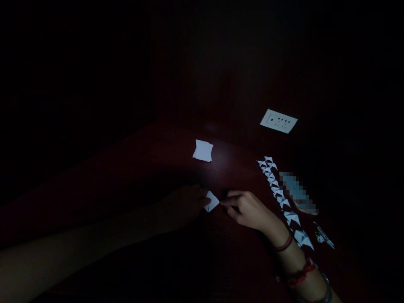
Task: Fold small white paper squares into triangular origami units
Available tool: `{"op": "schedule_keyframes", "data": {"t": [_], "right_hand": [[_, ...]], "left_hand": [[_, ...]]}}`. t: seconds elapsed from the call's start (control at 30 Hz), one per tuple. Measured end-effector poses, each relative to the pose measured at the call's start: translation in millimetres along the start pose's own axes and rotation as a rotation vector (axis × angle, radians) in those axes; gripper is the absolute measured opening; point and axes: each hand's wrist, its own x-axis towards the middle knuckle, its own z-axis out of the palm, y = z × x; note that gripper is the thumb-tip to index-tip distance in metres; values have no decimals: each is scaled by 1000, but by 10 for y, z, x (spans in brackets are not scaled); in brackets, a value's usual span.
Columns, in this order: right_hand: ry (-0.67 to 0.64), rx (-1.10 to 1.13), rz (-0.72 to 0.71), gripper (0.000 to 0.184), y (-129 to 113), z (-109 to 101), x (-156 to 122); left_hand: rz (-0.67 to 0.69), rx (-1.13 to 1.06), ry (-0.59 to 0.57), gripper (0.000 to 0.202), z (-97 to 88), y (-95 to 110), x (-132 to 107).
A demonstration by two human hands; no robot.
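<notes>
Steadying a small white paper (213, 203) between two sets of fingertips, and it's delicate work in very low light! The paper sits low at the centre of the view, one corner pointing right, on or just above the dark red tabletop (217, 166). The left hand (187, 205), deep in shadow, has a fingertip lying over the paper's left side; whether the thumb clamps from below, nobody could tell from this angle. Across from it, the right hand (251, 211) brings its index fingertip to the right corner, touching or all but touching, and whether finger and thumb are together on that corner is too dim to call.

Good technique here, one would judge: the left fingertip anchors firmly but flat, so the sheet can't swivel, while the right handles only the very tip of the corner, lightly, edges lined up before any pressure goes on. Press too early and a crooked crease could set; pull too hard and the thin corner could bend or tear. Turning the paper toward the light would help show its edges.

Beyond the hands lies a stack of white paper (203, 150). Over by the right forearm runs a line of folded white pieces (278, 195), near enough that a careless wrist or the red bracelet (303, 273) could brush them.
</notes>
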Motion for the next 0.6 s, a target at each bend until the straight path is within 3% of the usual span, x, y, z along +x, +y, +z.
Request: {"op": "schedule_keyframes", "data": {"t": [0.2, 0.5, 0.6], "right_hand": [[58, -58, 7, 24, 19, 3, -20], [58, -84, -56, 27, -50, 46, 60], [76, -153, -55, 32, -51, 61, 72]], "left_hand": [[3, -54, 2, 27, -60, 6, -6], [-23, -132, 124, 32, 94, -57, -70], [13, -148, 111, 33, 80, -75, -80]]}}
